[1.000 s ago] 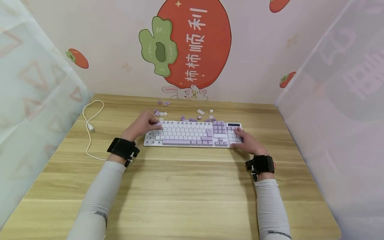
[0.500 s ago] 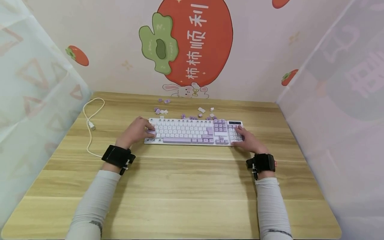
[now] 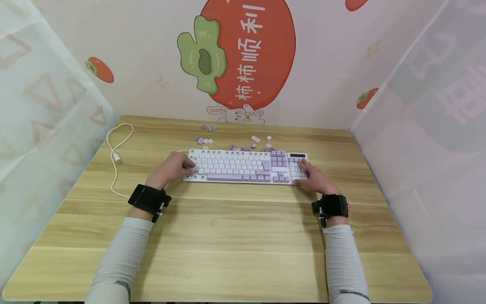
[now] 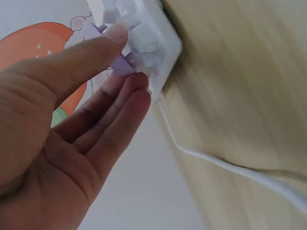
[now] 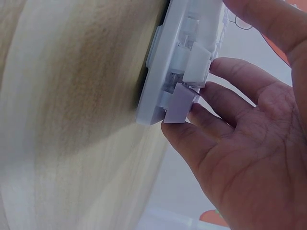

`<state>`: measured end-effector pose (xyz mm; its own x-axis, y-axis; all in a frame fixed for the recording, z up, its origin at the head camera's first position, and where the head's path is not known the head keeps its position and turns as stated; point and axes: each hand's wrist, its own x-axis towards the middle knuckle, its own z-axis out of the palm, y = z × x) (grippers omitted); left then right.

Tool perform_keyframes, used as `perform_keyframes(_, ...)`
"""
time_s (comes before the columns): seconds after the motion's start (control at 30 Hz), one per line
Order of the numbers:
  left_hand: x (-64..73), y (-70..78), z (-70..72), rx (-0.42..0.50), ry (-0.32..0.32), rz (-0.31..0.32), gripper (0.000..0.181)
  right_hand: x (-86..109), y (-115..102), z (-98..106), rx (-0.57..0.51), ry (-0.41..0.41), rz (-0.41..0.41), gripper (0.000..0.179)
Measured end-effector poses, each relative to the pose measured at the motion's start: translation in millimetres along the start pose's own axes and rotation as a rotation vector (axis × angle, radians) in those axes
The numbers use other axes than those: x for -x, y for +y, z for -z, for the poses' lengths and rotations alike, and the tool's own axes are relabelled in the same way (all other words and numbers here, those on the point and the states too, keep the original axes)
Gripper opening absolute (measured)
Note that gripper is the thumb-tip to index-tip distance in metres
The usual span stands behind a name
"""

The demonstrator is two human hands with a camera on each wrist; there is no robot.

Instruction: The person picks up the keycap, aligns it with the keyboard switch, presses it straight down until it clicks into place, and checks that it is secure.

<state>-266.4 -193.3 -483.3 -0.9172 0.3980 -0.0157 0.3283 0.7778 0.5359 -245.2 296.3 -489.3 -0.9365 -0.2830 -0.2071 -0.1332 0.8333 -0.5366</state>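
Observation:
A white and purple keyboard (image 3: 233, 166) lies on the wooden table. At its left end my left hand (image 3: 171, 168) pinches a long purple keycap (image 4: 123, 66) between thumb and fingers, against the left edge of the key rows. How far the keycap sits on its switch is hidden by the fingers. My right hand (image 3: 314, 177) rests on the number pad at the other end. In the right wrist view its fingertips touch white keys and a purple key (image 5: 180, 104). Bare switches show along the keyboard's top row and bottom left corner.
Several loose purple and white keycaps (image 3: 203, 140) lie behind the keyboard. A white USB cable (image 3: 114, 158) loops over the table's left side. Printed walls (image 3: 322, 63) stand behind and at both sides.
My left hand has moved left and toward the front along the keyboard's left end, then lowered slightly with the purple keycap. The right hand stays on the number pad.

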Motion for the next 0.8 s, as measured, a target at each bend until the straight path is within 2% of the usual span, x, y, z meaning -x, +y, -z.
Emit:
perform_keyframes(0.17,0.5,4.1,1.5,-0.035,-0.011,-0.023,0.017,0.1,1.0,0.9,-0.006,-0.005,0.005,0.085)
perform_keyframes(0.33,3.0,4.8,1.5,-0.057,0.029,-0.024,0.015,0.2,0.0,0.7,-0.004,-0.010,0.000,0.085)
perform_keyframes(0.8,2.4,-4.9,-4.1,0.005,0.099,-0.057,0.007,-0.1,-0.7,0.4,-0.003,-0.012,-0.004,0.086)
